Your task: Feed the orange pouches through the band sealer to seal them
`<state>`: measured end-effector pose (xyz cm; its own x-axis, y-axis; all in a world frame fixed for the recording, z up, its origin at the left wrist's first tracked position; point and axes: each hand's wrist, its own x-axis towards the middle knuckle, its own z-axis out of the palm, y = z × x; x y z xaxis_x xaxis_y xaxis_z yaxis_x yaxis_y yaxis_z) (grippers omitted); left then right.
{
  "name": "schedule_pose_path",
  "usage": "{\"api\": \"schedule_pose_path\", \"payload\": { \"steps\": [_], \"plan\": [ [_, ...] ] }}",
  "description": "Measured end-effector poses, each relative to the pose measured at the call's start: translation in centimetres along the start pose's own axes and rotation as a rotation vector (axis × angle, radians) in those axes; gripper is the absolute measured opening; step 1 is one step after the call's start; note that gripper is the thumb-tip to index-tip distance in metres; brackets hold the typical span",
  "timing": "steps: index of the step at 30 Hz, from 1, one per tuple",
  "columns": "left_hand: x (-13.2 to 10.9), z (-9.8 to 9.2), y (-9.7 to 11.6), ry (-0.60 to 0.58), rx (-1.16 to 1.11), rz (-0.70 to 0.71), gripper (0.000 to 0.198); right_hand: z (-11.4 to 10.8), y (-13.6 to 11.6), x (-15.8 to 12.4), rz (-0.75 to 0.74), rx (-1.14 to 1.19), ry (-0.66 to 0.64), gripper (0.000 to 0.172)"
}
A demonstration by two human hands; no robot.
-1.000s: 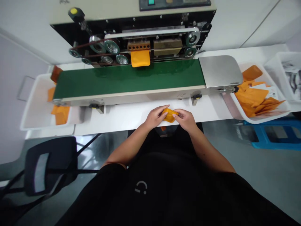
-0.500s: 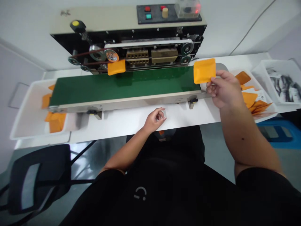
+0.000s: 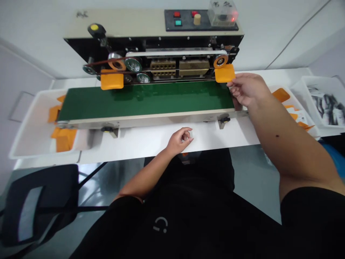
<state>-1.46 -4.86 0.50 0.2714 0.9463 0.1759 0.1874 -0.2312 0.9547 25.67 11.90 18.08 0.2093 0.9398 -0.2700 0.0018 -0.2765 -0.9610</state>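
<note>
Pouch, flat, square, orange point(image 3: 225, 73): pinching its corner between pressed-together fingertips of right hand point(image 3: 248, 89), jutting leftward; curling empty left hand point(image 3: 177, 141) half-closed.

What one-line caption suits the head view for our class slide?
Right hand holds an orange packet at a machine by the green belt; left hand curls loosely at the white table.
</note>
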Motion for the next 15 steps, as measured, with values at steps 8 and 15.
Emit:
{"api": "schedule_pose_path", "payload": {
  "steps": [8,15],
  "plan": [
    [0.1,0.0,-0.4,0.003,0.030,-0.006,0.039,1.6,0.6,-2.4,-0.113,-0.075,-0.040,0.014],
    [0.3,-0.1,-0.6,0.010,0.038,-0.032,0.039,-11.4,3.2,-5.0,-0.550,-0.164,0.402,0.023]
  ]
}}
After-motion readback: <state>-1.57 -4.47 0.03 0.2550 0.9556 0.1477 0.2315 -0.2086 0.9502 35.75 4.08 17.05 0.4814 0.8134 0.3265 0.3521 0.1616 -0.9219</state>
